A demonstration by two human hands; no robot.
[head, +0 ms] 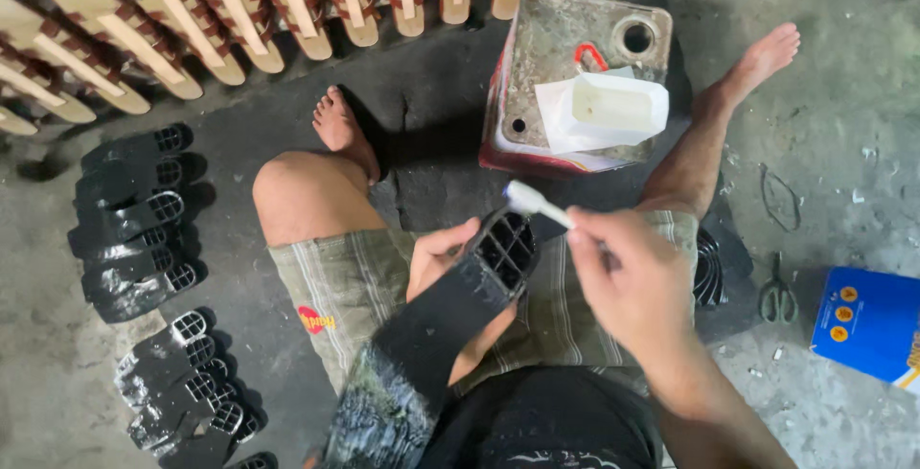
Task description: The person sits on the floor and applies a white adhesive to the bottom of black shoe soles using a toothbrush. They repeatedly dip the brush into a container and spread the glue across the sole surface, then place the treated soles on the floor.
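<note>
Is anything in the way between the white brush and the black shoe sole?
Nothing visible is. The right hand holds the white brush with its tip right at the grid end of the black sole, which the left hand grips from behind.

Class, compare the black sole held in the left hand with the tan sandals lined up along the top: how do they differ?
The black sole is dark and glossy; the tan sandals are pale with brown straps. The black sole has no straps and shows a grid tread. It is held in the left hand; the sandals lie in a row on the floor. Both are foot-shaped.
</note>
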